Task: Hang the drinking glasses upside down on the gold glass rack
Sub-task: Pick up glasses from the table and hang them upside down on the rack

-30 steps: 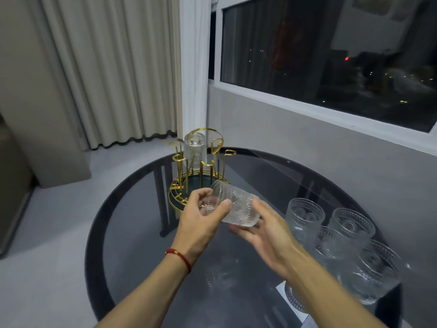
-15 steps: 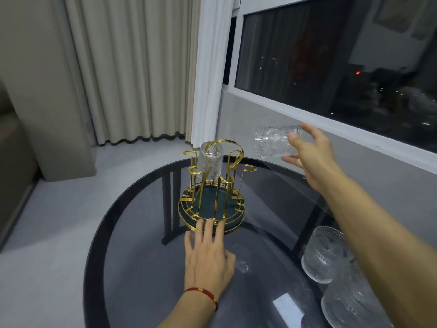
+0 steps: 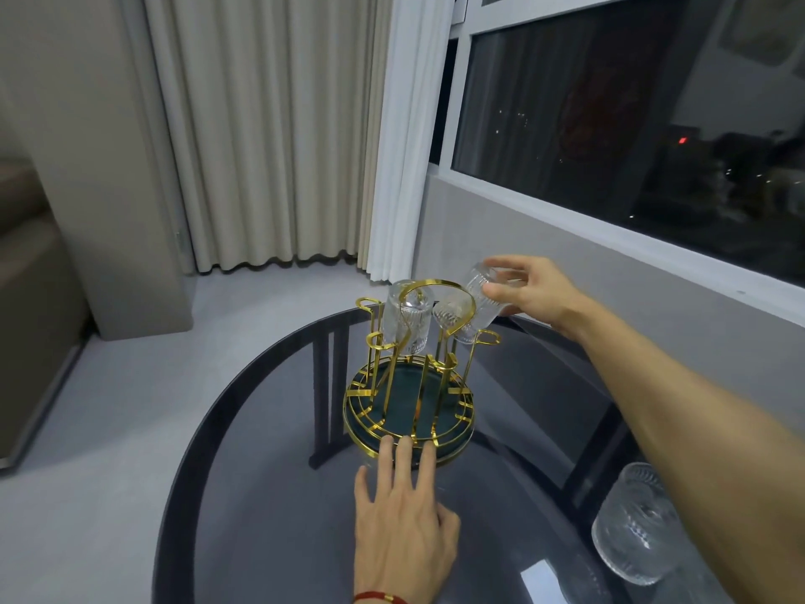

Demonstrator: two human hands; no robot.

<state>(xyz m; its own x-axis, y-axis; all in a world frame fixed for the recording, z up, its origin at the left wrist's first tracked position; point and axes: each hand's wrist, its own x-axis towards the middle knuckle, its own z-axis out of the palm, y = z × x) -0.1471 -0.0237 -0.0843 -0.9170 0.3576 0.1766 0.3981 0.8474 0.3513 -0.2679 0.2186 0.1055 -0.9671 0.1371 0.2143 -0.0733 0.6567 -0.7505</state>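
Note:
The gold glass rack [image 3: 407, 411] with a dark green base stands on the round dark glass table [image 3: 261, 494]. One clear ribbed glass [image 3: 407, 318] hangs upside down on a back peg. My right hand [image 3: 533, 292] grips a second clear glass [image 3: 477, 309] by its base, tilted mouth-down at the rack's right side, beside a peg under the gold handle loop. My left hand [image 3: 403, 523] lies flat on the table, fingers spread, fingertips touching the rack's front rim.
Another upright glass [image 3: 634, 523] stands at the table's right edge beneath my right forearm. A grey wall and window ledge run close behind the table on the right. Curtains hang at the back, and a sofa edge shows at the far left.
My right hand has brought the glass down from above the rack's right side to the pegs, tilting it mouth-down. My left hand stays flat at the rack's base.

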